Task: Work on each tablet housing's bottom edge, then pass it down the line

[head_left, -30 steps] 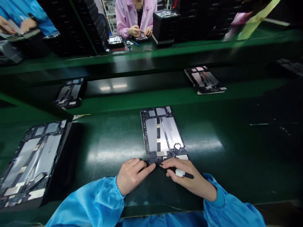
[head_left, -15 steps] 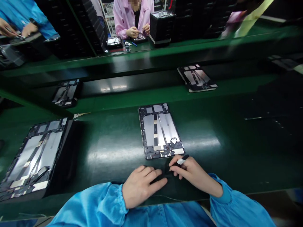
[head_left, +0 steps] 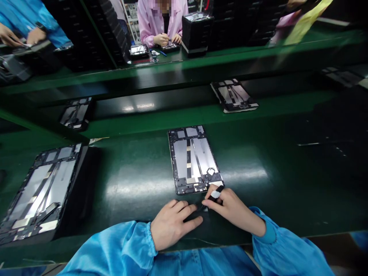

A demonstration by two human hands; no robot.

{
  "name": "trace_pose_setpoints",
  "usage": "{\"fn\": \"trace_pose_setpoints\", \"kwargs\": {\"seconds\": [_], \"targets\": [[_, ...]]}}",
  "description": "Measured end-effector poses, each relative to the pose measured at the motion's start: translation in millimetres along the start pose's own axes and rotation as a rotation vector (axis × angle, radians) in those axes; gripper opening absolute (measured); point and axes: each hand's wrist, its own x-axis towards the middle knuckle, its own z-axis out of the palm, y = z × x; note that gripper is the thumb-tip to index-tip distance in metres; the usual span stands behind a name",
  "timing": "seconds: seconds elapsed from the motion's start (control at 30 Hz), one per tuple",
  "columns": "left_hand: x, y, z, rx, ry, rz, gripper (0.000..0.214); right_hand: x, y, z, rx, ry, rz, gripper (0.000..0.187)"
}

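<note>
My left hand (head_left: 175, 226) rests on the green table with its fingers spread, below an opened tablet (head_left: 191, 159). In my right hand (head_left: 228, 207) is a slim black tool with a white band (head_left: 215, 194), pinched between thumb and fingers, its tip pointing down near my left fingertips. What lies dark at that tip I cannot make out. The tablet lies flat with its inside up, showing silver plates, dark ribbon cables and a small diamond-shaped piece (head_left: 211, 172) at its lower right. My right hand covers the tablet's lower right corner.
At left, another opened tablet (head_left: 43, 188) sits on a dark stack. Behind, two opened tablets (head_left: 76, 113) (head_left: 235, 95) are on the strip beyond the table. A person in pink (head_left: 163, 23) works across, beside black tray stacks (head_left: 197, 34); a blue-sleeved person (head_left: 34, 27) is at far left.
My right hand has shifted slightly left, bringing the tool tip closer to my left fingertips. My left hand has edged right. Both tablets on the strip behind have slid left.
</note>
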Motion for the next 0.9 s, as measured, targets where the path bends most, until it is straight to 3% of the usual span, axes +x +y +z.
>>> {"fn": "trace_pose_setpoints", "kwargs": {"seconds": [0.6,0.9], "targets": [[0.0,-0.3,2.0,-0.007,-0.003,0.0,0.029,-3.4,-5.9,3.7,-0.048,-0.002,0.005,0.017],[0.5,0.5,-1.3,-0.04,0.037,-0.017,0.029,2.3,-15.9,-14.9,0.254,0.096,0.06,0.022]]}}
